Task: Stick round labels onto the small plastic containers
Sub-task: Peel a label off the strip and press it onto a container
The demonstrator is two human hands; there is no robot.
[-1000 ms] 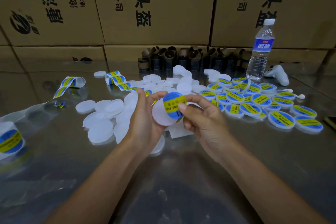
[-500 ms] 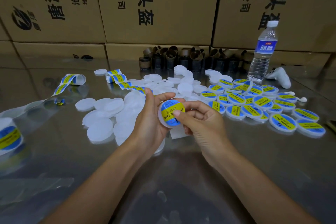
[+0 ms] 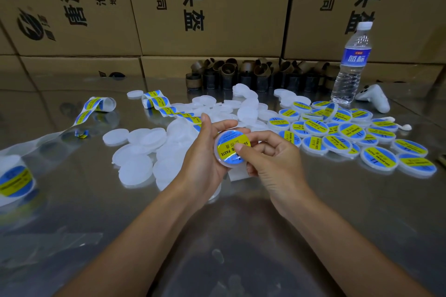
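- While your forearms reach out over the shiny metal counter [image 3: 241, 236], your two hands meet just above its middle.
- Your left hand [image 3: 205, 159] grips a small round translucent container [image 3: 223, 164] by its edge. The fingers curl behind it, the thumb lies over the top rim, and the flat face is turned toward you.
- Your right hand [image 3: 272, 164] pinches the same container from the other side with its fingers curled. Its thumb [image 3: 240, 149] presses on the blue-and-yellow round label [image 3: 229, 144] that lies on that face.
- At the left edge, a roll of labels [image 3: 14, 176] rests on the counter, and clear backing film trails from it.
- Just left of your hands lies a loose heap of unlabelled containers [image 3: 137, 169], some overlapping.
- To the right, the labelled containers [image 3: 350, 135] lie crowded together, touching and partly stacked.
- Beyond the heap, a label strip [image 3: 156, 102] curls across the counter, and a looped piece of strip [image 3: 96, 106] lies further left.
- Farther back on the right stands an upright water bottle [image 3: 351, 67], with a white controller [image 3: 375, 99] just beside it.
- Behind the middle, dark brown tubes [image 3: 241, 75] cluster against the wall of cardboard boxes [image 3: 217, 7], which are printed with black characters.
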